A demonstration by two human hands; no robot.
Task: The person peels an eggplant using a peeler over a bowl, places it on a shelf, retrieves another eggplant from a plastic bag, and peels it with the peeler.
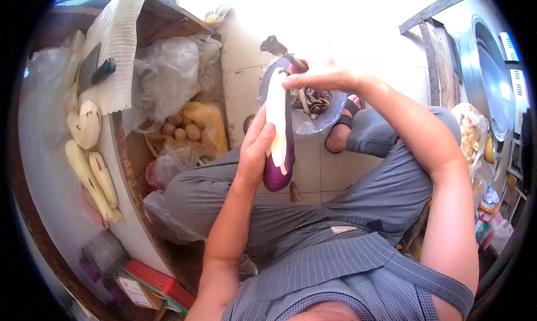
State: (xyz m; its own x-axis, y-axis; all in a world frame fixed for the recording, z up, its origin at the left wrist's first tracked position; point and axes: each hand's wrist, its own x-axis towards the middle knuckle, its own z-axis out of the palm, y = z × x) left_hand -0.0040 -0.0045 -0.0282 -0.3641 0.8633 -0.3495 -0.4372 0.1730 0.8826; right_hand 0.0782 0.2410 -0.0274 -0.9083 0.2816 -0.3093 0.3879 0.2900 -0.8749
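Note:
A partly peeled eggplant [278,164] lies lengthwise in front of me, over the floor. A long pale strip of flesh shows down its upper face, and purple skin covers its lower end and right edge. My left hand [256,147] wraps the eggplant from the left side. At its far end is my right hand [321,78], thumb on the pale flesh. From that hand juts a peeler [274,46] with a dark head; its grip is partly hidden. Below stands a round basin [338,111] holding dark purple and white peelings [310,100].
To the left, several peeled eggplants [92,175] lie on a plastic-covered table, near a dark-handled cleaver [103,70]. Underneath are potatoes [193,132] in a yellow bag. Large metal basins [486,80] stand at right, beside a bag of pale pieces [470,128].

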